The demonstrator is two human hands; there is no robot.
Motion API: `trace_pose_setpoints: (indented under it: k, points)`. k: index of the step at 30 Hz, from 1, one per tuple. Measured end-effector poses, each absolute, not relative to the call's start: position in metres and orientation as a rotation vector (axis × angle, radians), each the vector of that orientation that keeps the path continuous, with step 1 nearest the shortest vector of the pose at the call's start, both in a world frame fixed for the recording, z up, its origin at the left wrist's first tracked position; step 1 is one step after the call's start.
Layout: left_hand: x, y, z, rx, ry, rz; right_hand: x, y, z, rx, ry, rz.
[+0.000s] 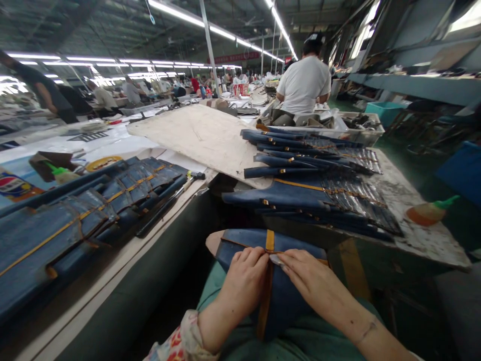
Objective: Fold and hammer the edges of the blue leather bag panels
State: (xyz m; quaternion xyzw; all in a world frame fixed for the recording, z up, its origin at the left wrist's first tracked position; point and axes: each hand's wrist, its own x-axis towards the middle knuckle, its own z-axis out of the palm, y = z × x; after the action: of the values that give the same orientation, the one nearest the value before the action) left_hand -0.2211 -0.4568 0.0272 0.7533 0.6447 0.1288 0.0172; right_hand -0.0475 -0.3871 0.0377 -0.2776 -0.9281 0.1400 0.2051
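Note:
A dark blue leather piece [248, 243] with a tan strap [269, 240] running down its middle lies on my lap over a green apron. My left hand [244, 281] rests on it left of the strap, fingers curled and pressing at the strap's edge. My right hand [308, 281] lies on the right side, fingertips pinched against the same spot on the strap. The two hands nearly touch. What, if anything, sits between the fingertips is too small to make out.
Rows of blue leather pieces lie on the table ahead [315, 185] and on the bench at left [93, 205]. A glue bottle [428, 213] lies at the table's right edge. A large beige sheet [203, 133] covers the table's back. A person in a white shirt [304, 82] sits beyond.

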Motion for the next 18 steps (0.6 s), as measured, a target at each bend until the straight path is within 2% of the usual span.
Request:
trace_pose_setpoints:
  k: [7,18]
  points:
    - [-0.226,-0.459,0.015,2.48,1.933,0.427,-0.051,-0.395,0.023,-0.902,-2.582,0.281]
    - [-0.224,-0.448,0.036,2.446,1.849,0.207,-0.066,-0.389,0.019,-0.977,-2.649,-0.04]
